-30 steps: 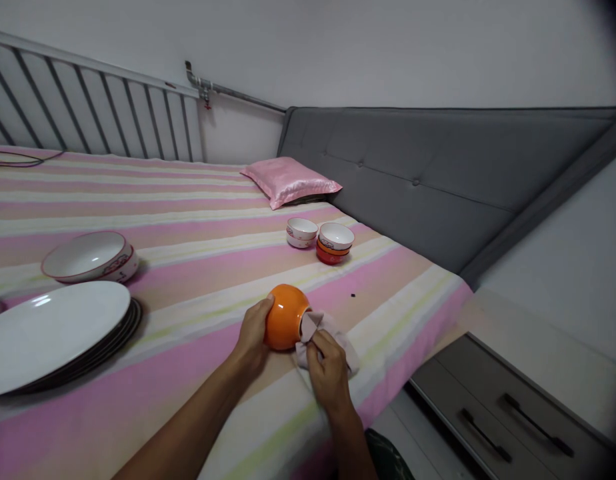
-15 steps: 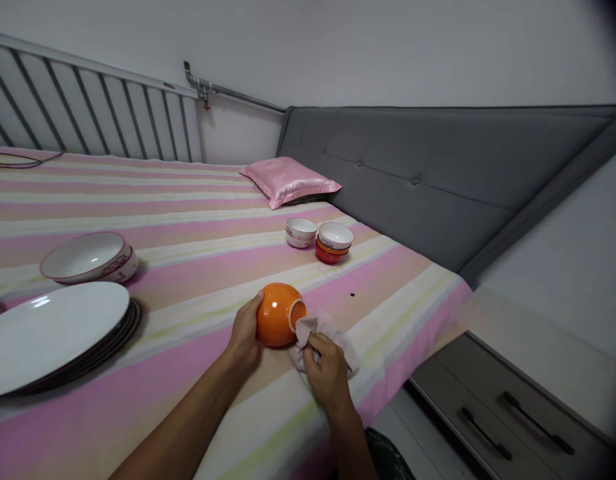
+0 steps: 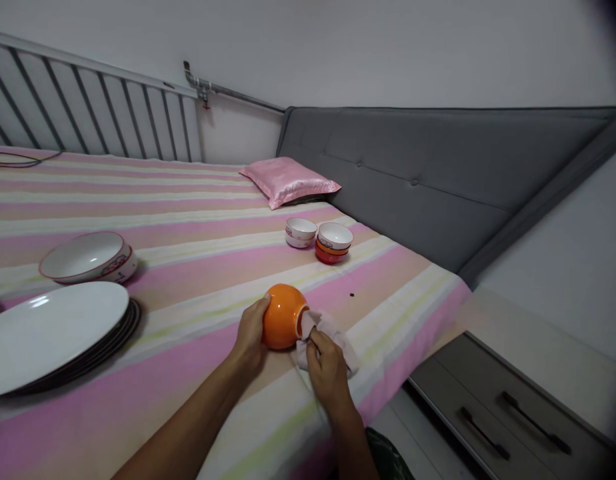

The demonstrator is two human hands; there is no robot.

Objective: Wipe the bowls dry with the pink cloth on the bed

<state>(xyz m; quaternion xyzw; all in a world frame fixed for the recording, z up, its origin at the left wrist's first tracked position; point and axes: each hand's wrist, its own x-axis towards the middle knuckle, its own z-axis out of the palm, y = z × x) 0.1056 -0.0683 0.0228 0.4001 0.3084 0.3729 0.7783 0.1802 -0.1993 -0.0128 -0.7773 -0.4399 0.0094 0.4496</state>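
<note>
My left hand (image 3: pixel 251 333) grips an orange bowl (image 3: pixel 283 316) tipped on its side, its foot turned toward my right. My right hand (image 3: pixel 327 371) is closed on a crumpled beige cloth (image 3: pixel 331 330) and presses it against the bowl's foot. Both hands work just above a bed with a pink and cream striped sheet (image 3: pixel 198 267), near its front edge.
A stack of white plates (image 3: pixel 53 333) lies at the left, with a wide white bowl (image 3: pixel 88 257) behind it. Small bowls (image 3: pixel 302 233), one group stacked (image 3: pixel 334 243), stand further back. A pink pillow (image 3: pixel 289 181) lies by the grey headboard (image 3: pixel 438 180). A grey drawer unit (image 3: pixel 503 413) stands at the right.
My left hand turned the orange bowl a little to the left and back again, while my right hand kept the cloth rubbing at its foot.
</note>
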